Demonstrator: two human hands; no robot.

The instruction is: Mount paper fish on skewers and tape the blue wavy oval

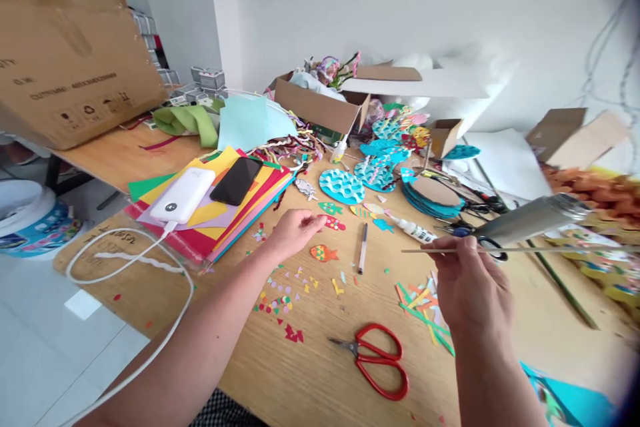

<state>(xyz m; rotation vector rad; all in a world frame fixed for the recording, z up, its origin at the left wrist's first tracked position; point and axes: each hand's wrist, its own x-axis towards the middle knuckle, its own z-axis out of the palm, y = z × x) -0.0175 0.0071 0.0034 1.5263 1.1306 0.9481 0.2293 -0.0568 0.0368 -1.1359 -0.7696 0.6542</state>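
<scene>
My left hand point(295, 230) reaches over the wooden table point(320, 360), fingers pinched at a small red paper fish point(334, 222). An orange paper fish point(323, 253) lies just below it. My right hand point(467, 283) is closed on a thin wooden stick point(550, 250) that runs level to the right. A pen point(363, 248) and a small glue bottle point(415, 230) lie between the two hands. Red-handled scissors point(375, 360) rest on the table nearer to me.
A stack of coloured foam sheets point(235, 213) carries a white power bank point(183, 195) and a black phone point(237, 180). Blue wave-patterned discs point(343, 185), open cardboard boxes point(320, 103), a silver tube point(535, 219) and paper scraps point(280, 297) crowd the table. A white cable point(150, 267) loops off the left edge.
</scene>
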